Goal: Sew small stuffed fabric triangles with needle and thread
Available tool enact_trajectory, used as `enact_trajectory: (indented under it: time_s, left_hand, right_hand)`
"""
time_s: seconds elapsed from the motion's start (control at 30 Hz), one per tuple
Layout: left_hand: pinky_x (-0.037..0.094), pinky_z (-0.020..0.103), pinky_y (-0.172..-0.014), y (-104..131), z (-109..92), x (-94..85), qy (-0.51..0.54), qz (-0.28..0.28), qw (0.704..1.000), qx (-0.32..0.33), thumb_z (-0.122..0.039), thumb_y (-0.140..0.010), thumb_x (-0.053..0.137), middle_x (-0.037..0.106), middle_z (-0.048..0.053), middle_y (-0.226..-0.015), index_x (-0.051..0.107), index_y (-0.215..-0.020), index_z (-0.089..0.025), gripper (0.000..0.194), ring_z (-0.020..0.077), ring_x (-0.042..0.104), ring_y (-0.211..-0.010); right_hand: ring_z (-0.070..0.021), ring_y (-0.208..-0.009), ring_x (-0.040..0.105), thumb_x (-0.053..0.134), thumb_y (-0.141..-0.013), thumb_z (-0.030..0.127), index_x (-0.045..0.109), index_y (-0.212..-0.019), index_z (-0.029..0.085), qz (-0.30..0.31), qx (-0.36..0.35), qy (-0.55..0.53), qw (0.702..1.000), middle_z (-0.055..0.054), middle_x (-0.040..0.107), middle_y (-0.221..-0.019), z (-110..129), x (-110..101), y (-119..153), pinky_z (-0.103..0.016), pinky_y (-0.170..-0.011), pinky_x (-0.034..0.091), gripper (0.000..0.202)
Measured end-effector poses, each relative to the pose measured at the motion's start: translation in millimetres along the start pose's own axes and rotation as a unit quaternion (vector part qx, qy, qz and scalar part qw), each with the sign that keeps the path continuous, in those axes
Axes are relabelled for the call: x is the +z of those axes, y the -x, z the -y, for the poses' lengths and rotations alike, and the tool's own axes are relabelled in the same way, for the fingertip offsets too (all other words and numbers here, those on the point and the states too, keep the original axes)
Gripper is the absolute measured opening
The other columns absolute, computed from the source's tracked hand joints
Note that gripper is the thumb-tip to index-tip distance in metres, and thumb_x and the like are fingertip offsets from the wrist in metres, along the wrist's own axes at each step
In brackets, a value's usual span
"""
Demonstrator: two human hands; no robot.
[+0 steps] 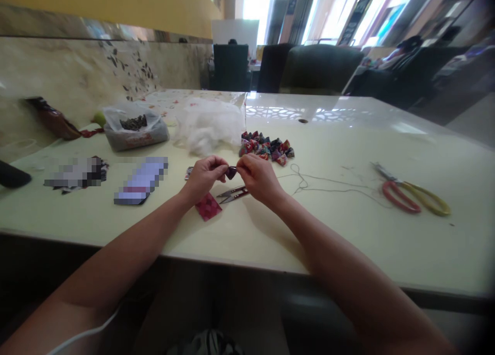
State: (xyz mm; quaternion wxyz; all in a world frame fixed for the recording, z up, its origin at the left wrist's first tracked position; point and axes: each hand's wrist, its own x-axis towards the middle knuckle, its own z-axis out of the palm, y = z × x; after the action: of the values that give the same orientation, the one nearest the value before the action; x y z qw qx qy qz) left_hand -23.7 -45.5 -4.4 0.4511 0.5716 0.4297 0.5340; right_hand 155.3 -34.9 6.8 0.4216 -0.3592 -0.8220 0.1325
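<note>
- The grip of your left hand is closed: thumb and finger pinch a small dark piece, which seems to be cloth.
- The grip of your right hand is also closed, with its fingertips at the right edge of this same piece. If they hold also something thin, like a needle, I cannot tell.
- So the dark piece lies between the two grips, to the right of your left fingertips and to the left of your right ones. Neither hand is clearly nearer. It is too small to be sure of its long axis.
- Just below your hands, the small snips lie on the desk. Their blade tips look to the left, and the other end goes toward your right hand.
- Beside these tips, nearer to your left hand, is the red patterned cloth.
- Behind your hands, a little to the right, is the group of small cloth pieces.
- A thin thread runs on the right side, toward the large scissors, which are well apart from both grips.
</note>
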Motion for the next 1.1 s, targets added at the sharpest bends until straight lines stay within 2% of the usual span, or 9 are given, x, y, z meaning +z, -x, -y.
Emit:
enact_trajectory:
  time_s: [0.37,0.47,0.63,0.87,1.1]
  left_hand:
    - [0.05,0.026,-0.063,-0.1,-3.9,1.4,0.035,0.002,0.999,-0.005,-0.026,-0.074,0.073,0.066,0.0,-0.07,0.062,-0.084,-0.013,0.02,0.0088,0.059,-0.057]
    - [0.051,0.027,-0.067,0.6,-4.6,1.1,0.025,0.003,1.0,-0.013,-0.03,-0.075,0.074,0.068,0.002,-0.073,0.064,-0.088,-0.012,0.024,0.0093,0.06,-0.061]
    - [0.053,0.029,-0.072,0.8,-5.3,-0.4,-0.001,-0.005,1.0,-0.014,-0.032,-0.075,0.074,0.068,0.002,-0.071,0.066,-0.084,-0.012,0.024,0.0109,0.062,-0.064]
    - [0.052,0.029,-0.067,0.6,-5.6,-1.4,-0.037,-0.04,0.998,-0.011,-0.032,-0.074,0.073,0.068,0.003,-0.07,0.066,-0.083,-0.012,0.022,0.0118,0.061,-0.06]
    - [0.049,0.028,-0.062,0.2,-3.4,-1.9,-0.053,-0.032,0.998,0.004,-0.032,-0.074,0.072,0.069,0.005,-0.071,0.066,-0.082,-0.012,0.022,0.013,0.061,-0.062]
  right_hand:
    - [-0.0128,-0.065,0.047,0.053,-0.084,0.01,0.05,-0.07,0.019,-0.022,0.019,-0.055,0.998,0.0,0.053,-0.069,-0.9,1.8,0.0,-0.027,-0.064,0.035,0.017]
    - [-0.0126,-0.064,0.046,0.053,-0.084,0.011,0.049,-0.07,0.019,-0.027,0.023,-0.058,0.998,0.001,0.052,-0.068,0.0,0.9,0.2,-0.027,-0.063,0.035,0.017]
    - [-0.0127,-0.064,0.047,0.053,-0.085,0.011,0.049,-0.07,0.019,-0.024,0.023,-0.058,0.998,0.0,0.052,-0.068,0.1,0.3,0.0,-0.027,-0.064,0.035,0.017]
    - [-0.014,-0.067,0.048,0.051,-0.085,0.01,0.048,-0.071,0.019,-0.016,-0.005,-0.027,0.999,-0.001,0.054,-0.071,-0.6,-1.8,-0.6,-0.028,-0.065,0.035,0.017]
    - [-0.0136,-0.067,0.048,0.052,-0.085,0.01,0.049,-0.071,0.019,-0.017,-0.011,-0.022,1.0,-0.001,0.053,-0.071,-0.4,-1.1,-0.6,-0.028,-0.065,0.036,0.017]
